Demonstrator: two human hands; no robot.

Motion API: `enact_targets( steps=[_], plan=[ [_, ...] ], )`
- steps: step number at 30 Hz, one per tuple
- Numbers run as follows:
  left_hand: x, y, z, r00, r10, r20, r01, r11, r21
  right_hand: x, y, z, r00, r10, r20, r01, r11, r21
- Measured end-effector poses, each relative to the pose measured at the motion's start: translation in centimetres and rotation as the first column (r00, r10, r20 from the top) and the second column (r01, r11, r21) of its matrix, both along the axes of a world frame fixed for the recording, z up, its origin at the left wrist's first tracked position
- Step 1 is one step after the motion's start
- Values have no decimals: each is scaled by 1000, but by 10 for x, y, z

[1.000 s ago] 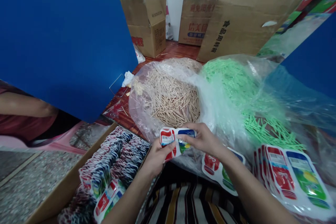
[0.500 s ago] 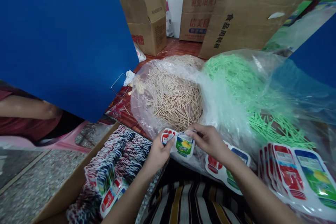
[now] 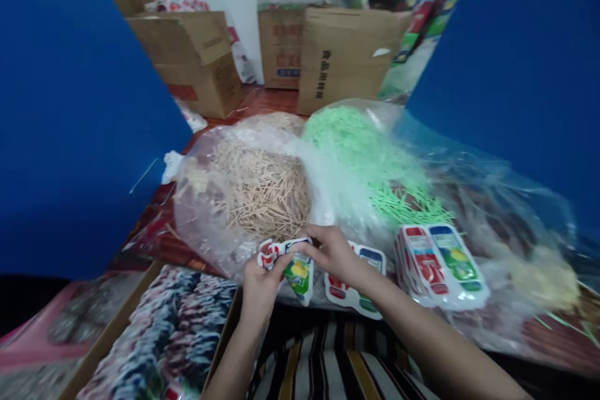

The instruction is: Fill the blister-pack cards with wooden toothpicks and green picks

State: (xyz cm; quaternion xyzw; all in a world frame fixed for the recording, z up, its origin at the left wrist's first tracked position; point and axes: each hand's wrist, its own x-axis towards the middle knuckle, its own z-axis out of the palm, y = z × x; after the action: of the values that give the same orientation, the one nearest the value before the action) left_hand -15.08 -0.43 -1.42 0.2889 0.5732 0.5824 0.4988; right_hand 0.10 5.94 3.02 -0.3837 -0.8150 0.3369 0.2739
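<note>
Glossy packet [image 3: 300,276] — bottle-shaped, bent

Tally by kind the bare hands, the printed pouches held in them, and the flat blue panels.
Bare hands, left hand and right hand: 2
White-edged, red-and-green printed plastic twin pouch: 1
Large flat blue panels: 2
Total: 5

Bent packet [image 3: 299,274] and stacked packets [image 3: 450,262]: glossy printed plastic. Bag [image 3: 192,219]: thin, clear, wrinkled plastic film with shiny highlights. Pale sticks [image 3: 269,200]: matt, resembling wood or paper; green sticks [image 3: 389,200]: matt, exact material unclear. Boxes [image 3: 356,65]: matt, smooth-faced cardboard. Table [image 3: 265,99]: wood-grain surface, slightly glossy. Blue panels [image 3: 70,106]: smooth, matt. Striped garment [image 3: 330,362]: matt cloth.
</note>
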Motion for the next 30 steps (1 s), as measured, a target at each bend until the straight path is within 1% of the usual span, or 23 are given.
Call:
enact_targets(
  steps=[3, 5, 7, 9, 11, 14, 16, 18, 19, 20, 21, 22, 23, 24, 26, 27, 30],
  plan=[
    [10, 2, 4, 999, -33, -14, 33, 999, 9, 18, -2, 7, 999, 13, 45, -13, 1000, 15],
    [19, 5, 7, 996, -81, -26, 81, 996, 28, 33, -2, 13, 993, 35, 113, -40, 998, 45],
    [31, 7, 10, 990, -138, -37, 139, 989, 43, 49, -2, 18, 988, 49, 144, -54, 998, 32],
    [45, 8, 13, 981, -186, -46, 188, 981, 44, 64, -2, 21, 991, 48, 121, -45, 998, -32],
    [59, 9, 16, 976, -211, -58, 213, 976, 36, 77, -4, 23, 996, 42, 80, -35, 996, -87],
    [78, 9, 20, 970, -235, -62, 237, 971, 26, 93, -10, 28, 997, 12, 76, -6, 997, -82],
    [86, 9, 22, 969, -243, -44, 244, 970, 12, 107, -10, 36, 996, 3, 90, 3, 998, -60],
    [92, 8, 23, 974, -224, -16, 224, 974, -17, 129, 0, 45, 996, -8, 92, 13, 999, -51],
    [94, 9, 23, 978, -206, -7, 206, 978, -30, 143, 10, 49, 994, -44, 103, 49, 998, -49],
    [96, 9, 24, 982, -187, -5, 186, 982, -37, 158, 23, 51, 978, -133, 161, 142, 989, -45],
    [98, 9, 24, 985, -171, -7, 170, 985, -39, 174, 38, 51, 921, -275, 274, 292, 956, -21],
    [100, 10, 25, 987, -161, -10, 160, 986, -39, 189, 54, 49, 793, -412, 449, 454, 891, 17],
    [102, 10, 25, 988, -156, -13, 155, 987, -38, 203, 71, 44, 630, -469, 619, 568, 822, 44],
    [105, 10, 26, 988, -153, -14, 152, 988, -38, 215, 87, 36, 551, -483, 680, 629, 777, 42],
    [110, 9, 27, 990, -138, -4, 137, 989, -47, 230, 114, 19, 494, -469, 733, 678, 735, 14],
    [112, 8, 27, 992, -128, 3, 128, 990, -58, 233, 124, 10, 486, -454, 747, 685, 728, -4],
    [116, 7, 27, 993, -116, 29, 118, 989, -94, 233, 144, -10, 525, -406, 748, 655, 754, -50]
  ],
)
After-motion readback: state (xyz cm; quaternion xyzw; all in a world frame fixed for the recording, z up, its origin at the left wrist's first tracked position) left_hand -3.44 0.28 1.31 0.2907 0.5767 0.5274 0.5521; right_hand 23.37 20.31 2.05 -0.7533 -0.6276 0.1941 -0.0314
